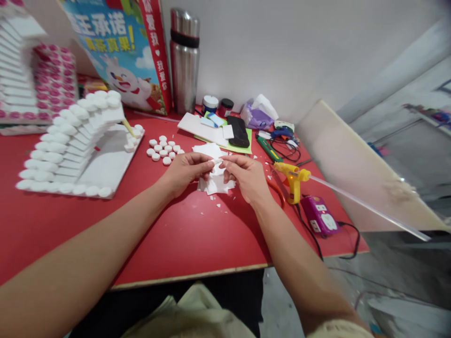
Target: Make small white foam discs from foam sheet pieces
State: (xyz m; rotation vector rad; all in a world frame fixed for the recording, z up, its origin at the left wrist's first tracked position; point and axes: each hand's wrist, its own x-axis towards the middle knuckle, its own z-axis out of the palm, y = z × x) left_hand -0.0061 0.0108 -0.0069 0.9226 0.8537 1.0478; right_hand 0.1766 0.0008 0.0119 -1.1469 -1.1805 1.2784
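Both hands meet over a small stack of white paper sheets [214, 184] on the red table. Between the fingertips is a small white paper piece [217, 160], pinched from one side by my left hand [188, 172] and from the other by my right hand [245, 174]. Its exact shape is partly hidden by the fingers. Several round white pieces [163, 152] lie loose just left of my left hand. Small white scraps are scattered below the sheets. Farther left stands a white stair model [102, 159] edged with rows of similar round pieces.
On the right, a yellow glue gun [293, 178] holds a long clear glue stick, beside a purple power socket [320, 215] with black cords. Behind are a steel flask [185, 65], a colourful box [123, 56], two jars, a black case [238, 131] and a tissue pack [260, 113].
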